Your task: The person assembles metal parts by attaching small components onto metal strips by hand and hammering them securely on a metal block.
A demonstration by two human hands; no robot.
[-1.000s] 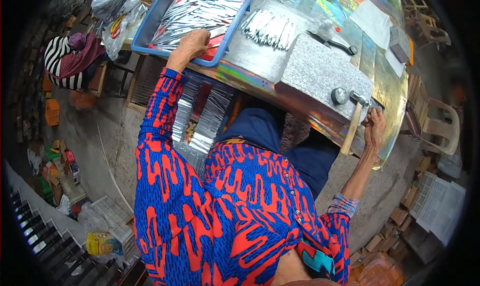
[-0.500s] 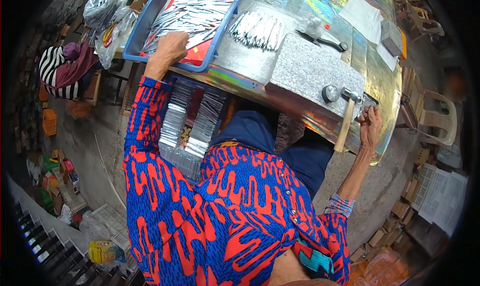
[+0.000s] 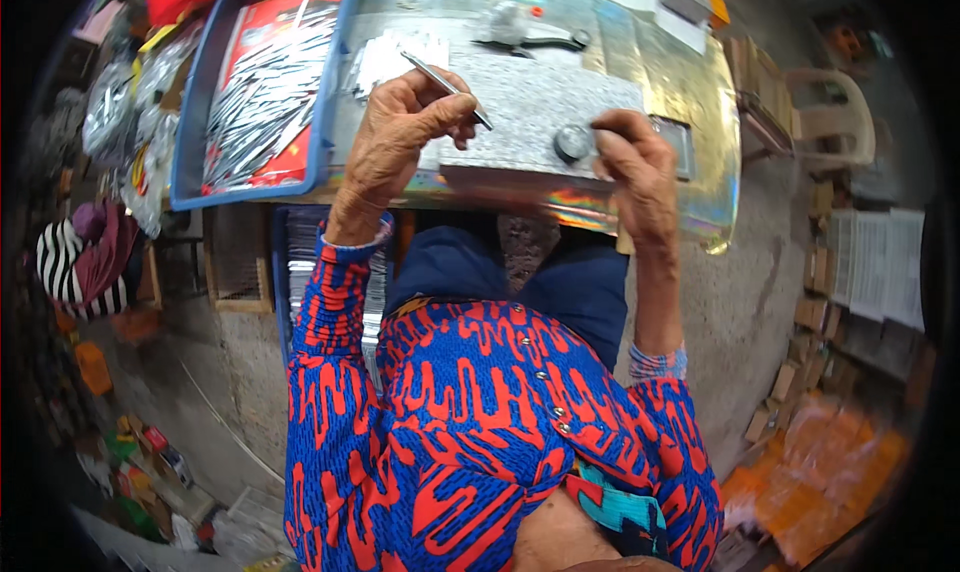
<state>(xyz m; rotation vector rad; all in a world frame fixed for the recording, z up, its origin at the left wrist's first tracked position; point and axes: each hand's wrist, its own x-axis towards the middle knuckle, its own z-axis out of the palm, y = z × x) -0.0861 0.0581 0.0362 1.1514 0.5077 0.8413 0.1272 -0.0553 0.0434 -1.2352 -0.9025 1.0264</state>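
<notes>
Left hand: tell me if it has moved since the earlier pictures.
Yes. The left hand has come off the blue tray and moved right, over the grey stone slab, now holding a thin metal strip.

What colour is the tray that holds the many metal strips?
Blue, with a red lining; the head view shows the tray.

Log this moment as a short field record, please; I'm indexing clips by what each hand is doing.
left hand: left hand pinches a thin metal strip over the grey stone slab
right hand: right hand at the hammer head on the slab
tray: blue tray at the person's left, full of metal strips
surface: shiny foil-covered table
</notes>
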